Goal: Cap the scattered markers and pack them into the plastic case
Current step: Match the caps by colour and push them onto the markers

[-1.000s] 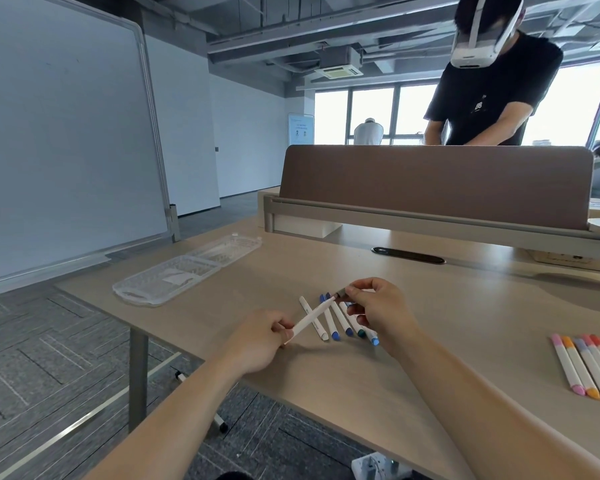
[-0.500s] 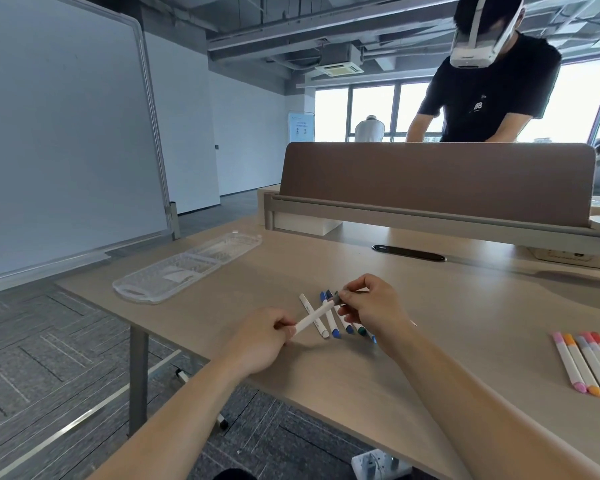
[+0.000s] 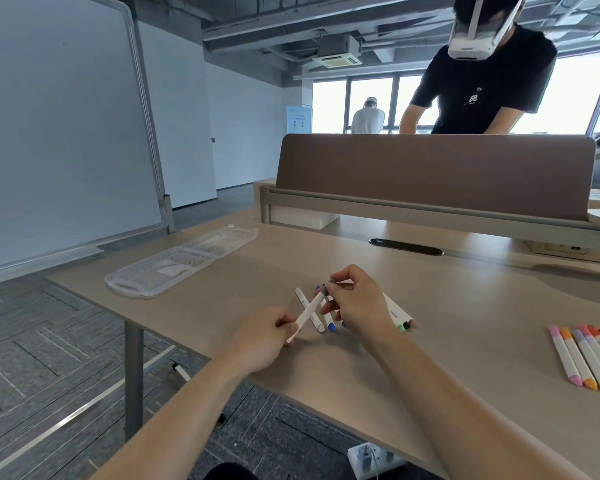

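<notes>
A white marker (image 3: 309,311) slants up over the desk, its lower end gripped in my left hand (image 3: 262,337). My right hand (image 3: 355,304) pinches a dark grey cap (image 3: 329,285) at the marker's upper end. Under and behind my hands lie several more white markers (image 3: 328,323) with blue, green and dark tips, partly hidden by my right hand. The clear plastic case (image 3: 174,268) lies open and holds no markers at the desk's far left.
A row of several capped pastel markers (image 3: 587,362) lies at the desk's right edge. A brown divider panel (image 3: 430,174) closes the back of the desk, with a person in a headset standing behind it. A whiteboard (image 3: 59,126) stands to the left.
My two hands have drawn closer together and the marker has tilted steeper, with the cap end now right at my right fingertips. The loose markers have stayed where they were.
</notes>
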`<state>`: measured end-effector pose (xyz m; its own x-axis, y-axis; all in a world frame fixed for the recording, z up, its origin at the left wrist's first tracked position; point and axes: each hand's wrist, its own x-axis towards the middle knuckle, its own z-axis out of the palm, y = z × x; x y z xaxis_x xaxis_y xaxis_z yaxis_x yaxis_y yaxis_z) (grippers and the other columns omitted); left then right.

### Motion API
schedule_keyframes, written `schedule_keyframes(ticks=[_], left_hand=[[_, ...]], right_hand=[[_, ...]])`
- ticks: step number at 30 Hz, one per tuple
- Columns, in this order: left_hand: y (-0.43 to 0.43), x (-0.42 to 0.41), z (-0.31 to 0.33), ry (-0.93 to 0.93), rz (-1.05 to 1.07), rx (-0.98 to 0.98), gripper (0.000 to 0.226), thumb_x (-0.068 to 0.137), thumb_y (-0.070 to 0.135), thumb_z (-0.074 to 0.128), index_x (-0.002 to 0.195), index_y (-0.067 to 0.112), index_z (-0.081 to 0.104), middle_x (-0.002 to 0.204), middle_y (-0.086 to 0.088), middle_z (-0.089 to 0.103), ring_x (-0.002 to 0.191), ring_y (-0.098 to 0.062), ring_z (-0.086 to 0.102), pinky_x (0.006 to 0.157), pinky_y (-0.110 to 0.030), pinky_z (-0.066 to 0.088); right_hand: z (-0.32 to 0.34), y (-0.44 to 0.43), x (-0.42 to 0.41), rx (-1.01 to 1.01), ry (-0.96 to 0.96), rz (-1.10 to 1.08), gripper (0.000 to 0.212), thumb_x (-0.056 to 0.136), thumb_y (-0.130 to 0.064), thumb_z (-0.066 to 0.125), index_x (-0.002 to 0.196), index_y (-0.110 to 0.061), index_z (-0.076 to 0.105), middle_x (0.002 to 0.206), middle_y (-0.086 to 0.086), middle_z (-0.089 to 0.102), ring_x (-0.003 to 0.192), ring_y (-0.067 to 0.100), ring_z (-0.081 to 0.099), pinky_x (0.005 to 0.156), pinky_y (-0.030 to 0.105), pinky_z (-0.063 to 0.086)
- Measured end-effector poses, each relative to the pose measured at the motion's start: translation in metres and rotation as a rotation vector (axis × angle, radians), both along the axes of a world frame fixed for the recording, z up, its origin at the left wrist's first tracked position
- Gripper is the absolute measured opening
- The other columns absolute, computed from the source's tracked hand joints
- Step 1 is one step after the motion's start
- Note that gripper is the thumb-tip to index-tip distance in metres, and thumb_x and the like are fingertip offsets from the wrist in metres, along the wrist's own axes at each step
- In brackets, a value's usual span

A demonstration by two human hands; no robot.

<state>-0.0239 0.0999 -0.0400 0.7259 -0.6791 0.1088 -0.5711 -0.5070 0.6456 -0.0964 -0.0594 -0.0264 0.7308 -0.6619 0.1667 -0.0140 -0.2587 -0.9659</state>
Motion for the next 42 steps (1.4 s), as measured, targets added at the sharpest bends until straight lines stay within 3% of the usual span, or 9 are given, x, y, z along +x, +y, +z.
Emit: schedule_keyframes(ticks=[5,10,13,18,22,26,31,37,42], left_hand=[[-0.002,0.002,0.000,0.033,0.014,0.006,0.021,0.100,0.028,0.050,0.094,0.017,0.068,0.084,0.004,0.068,0.073,-0.010,0.056,0.059,-0.024,0.035],[-0.009,0.012,-0.003,0.243,0.168,-0.171,0.020,0.096,0.022,0.054,0.080,0.013,0.061,0.056,0.001,0.061,0.045,-0.010,0.050,0.049,-0.023,0.036],[-0.015,0.016,-0.002,0.265,0.245,-0.145,0.022,0.089,0.016,0.057,0.068,0.012,0.058,0.045,-0.001,0.056,0.039,-0.013,0.046,0.044,-0.021,0.034],[-0.035,0.017,0.004,0.162,0.248,-0.038,0.012,0.082,0.017,0.061,0.071,0.013,0.058,0.067,-0.015,0.067,0.055,-0.024,0.054,0.057,-0.031,0.041],[-0.049,0.018,0.003,0.121,0.189,-0.001,0.020,0.088,0.030,0.061,0.076,0.015,0.063,0.074,-0.010,0.072,0.059,-0.022,0.056,0.062,-0.031,0.044],[-0.056,0.022,0.004,0.125,0.151,-0.020,0.023,0.096,0.029,0.051,0.095,0.016,0.070,0.070,-0.001,0.063,0.056,-0.014,0.051,0.057,-0.025,0.039],[-0.052,0.021,0.008,0.182,0.152,-0.125,0.019,0.098,0.025,0.051,0.096,0.015,0.067,0.055,0.002,0.056,0.042,-0.010,0.047,0.038,-0.016,0.033],[-0.030,0.042,0.018,0.137,0.140,-0.233,0.019,0.098,0.028,0.053,0.104,0.015,0.066,0.078,0.002,0.065,0.057,-0.008,0.052,0.056,-0.022,0.040],[0.000,0.076,0.018,0.128,0.191,-0.225,0.024,0.099,0.033,0.051,0.112,0.020,0.065,0.089,0.003,0.062,0.070,-0.009,0.054,0.063,-0.024,0.041]], right_hand=[[0.001,-0.003,0.001,-0.036,0.027,-0.005,0.010,0.096,-0.009,0.056,0.099,-0.017,0.061,0.088,0.003,0.076,0.049,0.010,0.063,0.044,0.020,0.042],[0.008,-0.002,0.011,-0.128,0.120,0.072,0.048,0.095,-0.014,0.055,0.141,-0.026,0.049,0.100,-0.002,0.072,0.053,0.006,0.062,0.041,0.014,0.038],[0.008,-0.002,0.017,-0.120,0.178,0.008,0.034,0.093,-0.012,0.055,0.125,-0.021,0.059,0.086,-0.002,0.069,0.050,0.006,0.057,0.039,0.015,0.036],[0.000,-0.007,0.024,-0.067,0.150,-0.006,0.015,0.091,-0.011,0.056,0.093,-0.017,0.069,0.080,-0.004,0.072,0.052,0.007,0.060,0.043,0.015,0.040],[-0.008,-0.014,0.024,-0.037,0.138,-0.009,0.014,0.087,-0.015,0.059,0.081,-0.021,0.070,0.078,-0.002,0.073,0.062,0.014,0.064,0.059,0.028,0.050],[-0.010,-0.021,0.018,-0.040,0.145,-0.003,0.015,0.088,-0.016,0.059,0.081,-0.022,0.070,0.080,-0.001,0.074,0.062,0.014,0.062,0.064,0.032,0.053],[0.002,-0.024,0.014,-0.059,0.149,-0.010,0.018,0.088,-0.014,0.055,0.081,-0.018,0.071,0.081,0.003,0.074,0.064,0.016,0.062,0.051,0.029,0.048],[0.017,-0.007,0.038,-0.099,0.127,0.018,0.016,0.089,-0.010,0.054,0.091,-0.012,0.070,0.078,0.001,0.075,0.053,0.010,0.057,0.052,0.021,0.045],[0.014,0.016,0.087,-0.090,0.160,0.125,0.012,0.091,-0.011,0.056,0.089,-0.009,0.067,0.080,0.008,0.074,0.052,0.017,0.057,0.053,0.028,0.041]])
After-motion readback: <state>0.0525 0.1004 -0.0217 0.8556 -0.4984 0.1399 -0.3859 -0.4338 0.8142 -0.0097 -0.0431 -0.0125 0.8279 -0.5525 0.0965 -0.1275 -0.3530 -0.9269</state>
